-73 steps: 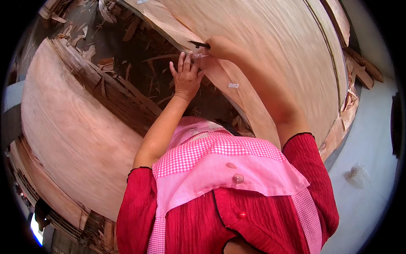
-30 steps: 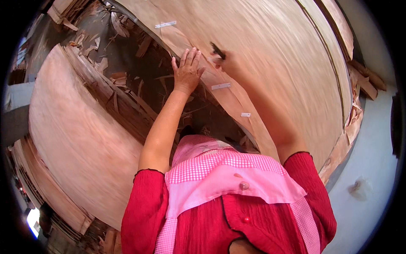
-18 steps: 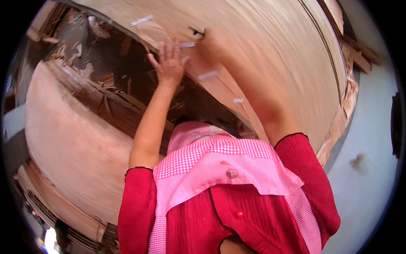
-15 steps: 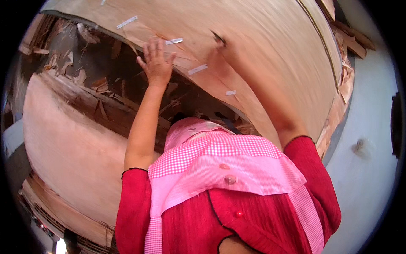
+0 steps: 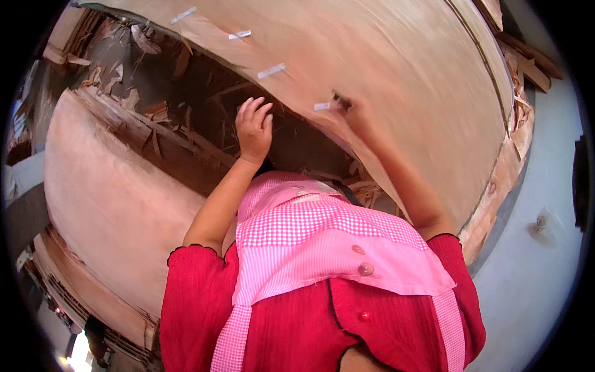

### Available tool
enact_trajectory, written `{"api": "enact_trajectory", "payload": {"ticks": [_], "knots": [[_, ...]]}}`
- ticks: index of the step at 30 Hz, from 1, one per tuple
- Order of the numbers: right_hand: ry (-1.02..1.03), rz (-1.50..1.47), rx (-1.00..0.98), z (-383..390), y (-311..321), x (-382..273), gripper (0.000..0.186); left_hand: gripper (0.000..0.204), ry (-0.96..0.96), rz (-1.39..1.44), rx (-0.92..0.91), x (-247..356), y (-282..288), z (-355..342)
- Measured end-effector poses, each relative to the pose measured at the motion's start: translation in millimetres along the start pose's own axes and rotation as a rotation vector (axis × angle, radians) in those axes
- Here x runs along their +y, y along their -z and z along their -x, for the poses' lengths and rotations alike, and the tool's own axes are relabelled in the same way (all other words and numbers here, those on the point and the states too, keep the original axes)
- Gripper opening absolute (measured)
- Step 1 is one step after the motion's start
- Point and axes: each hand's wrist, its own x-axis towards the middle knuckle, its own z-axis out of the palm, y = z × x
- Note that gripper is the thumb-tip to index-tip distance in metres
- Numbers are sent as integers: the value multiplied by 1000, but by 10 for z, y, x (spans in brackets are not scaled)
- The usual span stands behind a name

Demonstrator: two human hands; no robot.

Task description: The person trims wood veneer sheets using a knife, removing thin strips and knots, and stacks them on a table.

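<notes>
A large pale wood veneer sheet [image 5: 396, 68] spreads across the far side, its near edge bordering a dark gap. Short white tape strips lie along that edge; the closest tape strip [image 5: 321, 106] is right beside my right hand [image 5: 354, 115]. That hand is closed on a small dark pointed blade [image 5: 338, 98], only partly visible, low over the sheet. My left hand [image 5: 253, 129] hovers over the gap, short of the sheet's edge, with its fingers stretched out and nothing in them.
A second veneer stack [image 5: 111, 186] stands at the near left. Torn wood scraps [image 5: 155, 111] litter the gap between the stacks. Ragged veneer edges [image 5: 496, 198] stick out at the right, beside a pale floor [image 5: 527, 279]. Wood pieces [image 5: 527, 65] lie at the far right.
My left hand has come off the sheet's edge and moved right and nearer to me. My right hand has moved nearer along the sheet, to the closest tape strip.
</notes>
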Motion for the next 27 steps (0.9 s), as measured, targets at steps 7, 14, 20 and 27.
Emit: {"api": "enact_trajectory", "payload": {"ticks": [7, 14, 20, 27], "knots": [[219, 426, -33, 94, -68, -403, 24, 26, 344, 196, 77, 256, -341, -5], [-77, 52, -32, -132, -87, -323, 18, 28, 238, 105, 63, 333, -169, 28], [-100, -138, -2, -220, 329, -421, 17, 45, -47, -346, -130, 373, -205, -292], [-165, -235, 16, -217, 285, -304, 19, 40, -387, -375, -252, -45, -1, -209]]}}
